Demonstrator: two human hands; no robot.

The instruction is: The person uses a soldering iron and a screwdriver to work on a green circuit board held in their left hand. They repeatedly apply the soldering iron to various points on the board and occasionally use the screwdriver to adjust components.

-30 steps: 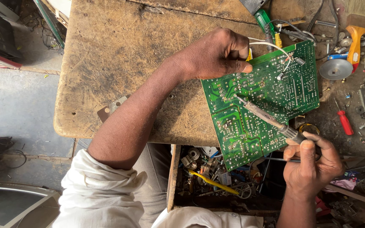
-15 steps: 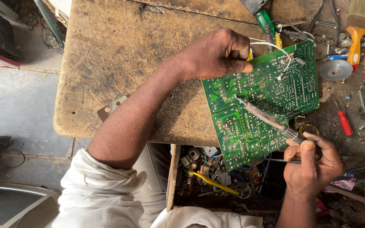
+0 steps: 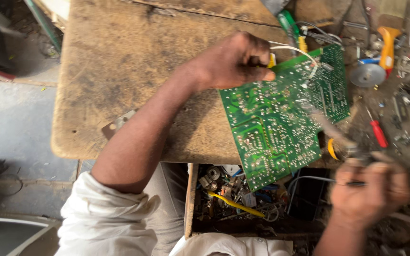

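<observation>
A green circuit board point(image 3: 281, 118) lies solder side up on the worn wooden table point(image 3: 134, 76), jutting over the table's near edge. My left hand point(image 3: 236, 59) grips the board's far left edge, thumb on top. My right hand point(image 3: 368, 189), blurred by motion, holds a soldering iron point(image 3: 330, 130) whose tip points at the board's right part, just above it. White wires point(image 3: 295, 50) leave the board's far side.
An open drawer point(image 3: 243, 199) under the table holds loose parts, wires and a yellow tool. At the right lie a red screwdriver point(image 3: 378, 132), a grey disc point(image 3: 367, 75), an orange-handled tool point(image 3: 387, 40) and scattered scraps.
My right hand has drawn the soldering iron's tip right, off the middle of the board, and blurs with motion. My left hand keeps its grip on the board.
</observation>
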